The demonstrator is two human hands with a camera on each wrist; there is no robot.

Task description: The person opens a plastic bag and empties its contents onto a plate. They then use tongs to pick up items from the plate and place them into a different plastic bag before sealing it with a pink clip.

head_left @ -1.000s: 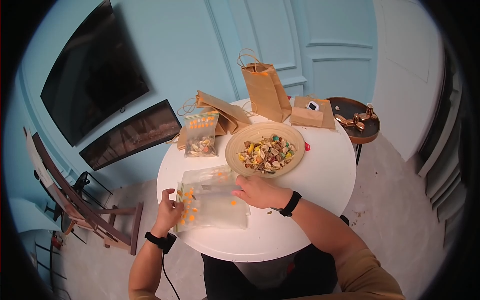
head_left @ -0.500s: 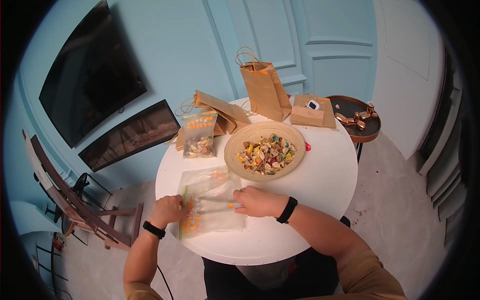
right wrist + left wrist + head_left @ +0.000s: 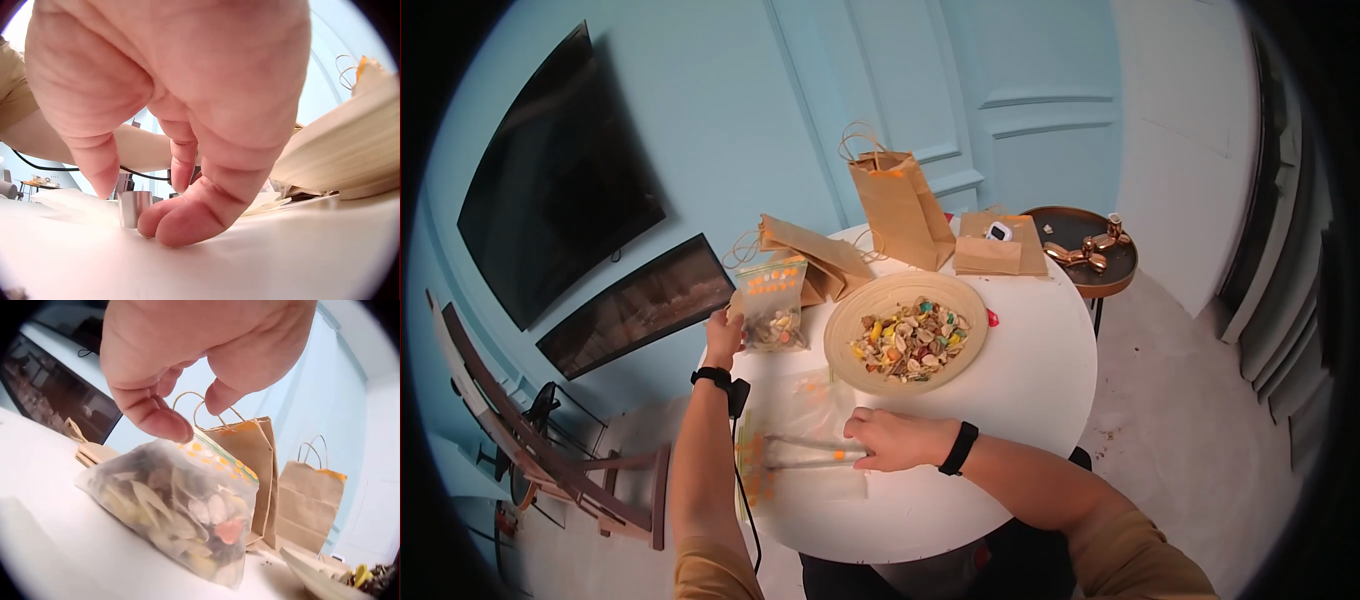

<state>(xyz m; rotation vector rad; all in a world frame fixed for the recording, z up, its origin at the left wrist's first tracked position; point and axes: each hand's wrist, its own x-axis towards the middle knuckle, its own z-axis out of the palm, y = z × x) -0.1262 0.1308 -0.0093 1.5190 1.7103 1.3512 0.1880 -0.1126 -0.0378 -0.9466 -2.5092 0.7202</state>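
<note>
My left hand [image 3: 724,338] is beside a zip bag [image 3: 772,305] of dried potpourri at the table's left. In the left wrist view this hand's thumb and fingers stand apart, one fingertip right at the top edge of the bag [image 3: 181,506]. Over the front of the table my right hand [image 3: 900,440] has thumb and fingers around the bent end of metal tongs [image 3: 815,443]. That shiny bend [image 3: 134,209] shows between thumb and fingertips in the right wrist view. Beneath the tongs' arms lie flat zip bags [image 3: 820,485] with orange dots.
A round wooden dish [image 3: 840,340] heaped with potpourri [image 3: 915,340] sits mid-table. Behind it stand an upright paper bag [image 3: 900,210], a leaning paper bag [image 3: 810,250] and a folded one [image 3: 990,258] with a small white timer [image 3: 999,231]. A dark side table [image 3: 1100,275] adjoins.
My left hand has left the flat zip bags and moved away from me to the filled bag. My right hand stays by the tongs on the flat bags. The head view has shifted.
</note>
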